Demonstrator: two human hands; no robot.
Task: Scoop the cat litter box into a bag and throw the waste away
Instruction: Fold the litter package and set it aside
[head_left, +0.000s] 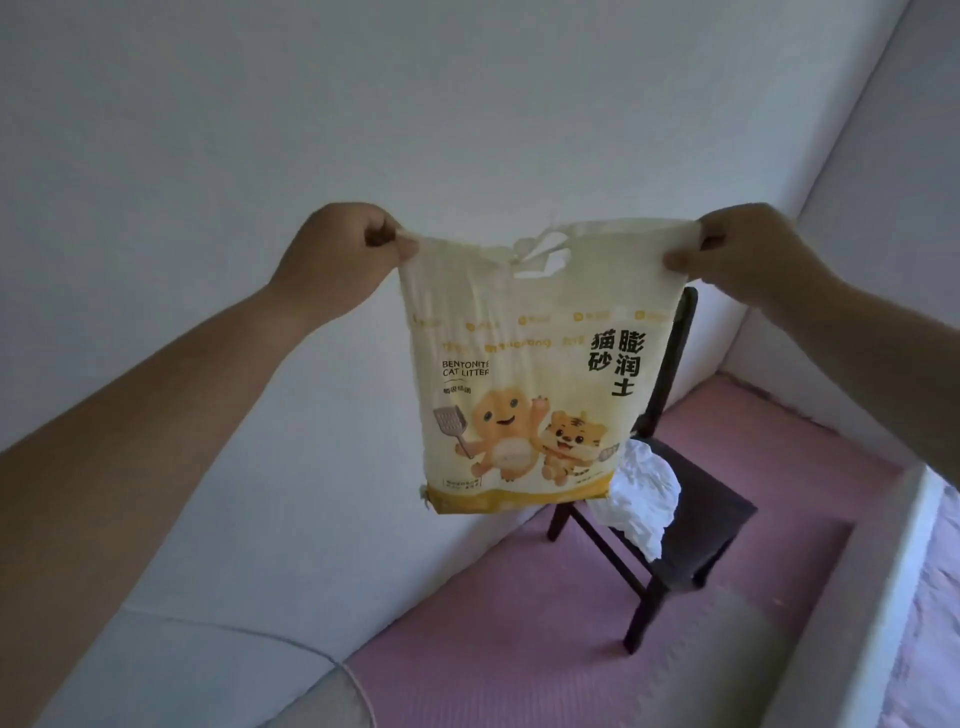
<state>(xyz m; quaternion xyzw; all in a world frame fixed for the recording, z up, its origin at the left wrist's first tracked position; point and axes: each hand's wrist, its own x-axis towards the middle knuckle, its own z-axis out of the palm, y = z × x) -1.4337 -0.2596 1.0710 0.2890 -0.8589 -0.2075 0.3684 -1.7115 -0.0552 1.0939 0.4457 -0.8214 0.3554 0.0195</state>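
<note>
Up at mid-frame, before a plain white wall (311, 104), hangs a pale yellow plastic cat-litter bag (524, 374). It is printed with "BENTONITE CAT LITTER", black Chinese characters, an orange cartoon creature holding a scoop and a small tiger. The bag hangs flat and limp in the air, and nothing touches its bottom edge. A cut-out handle hole sits at its twelve o'clock.

At the bag's ten o'clock corner, the left hand (343, 254) pinches the top edge between the thumb and curled fingers. At the two o'clock corner, the right hand (743, 249) pinches it the same way. Both arms reach forward, and the top edge is stretched between them.

At four o'clock from the bag, behind it, a dark wooden chair (696, 519) stands on a pink floor mat (493, 649), its backrest partly hidden by the bag. A crumpled white sheet (641, 493) lies on the seat; whether it is paper or plastic I cannot tell.
</note>
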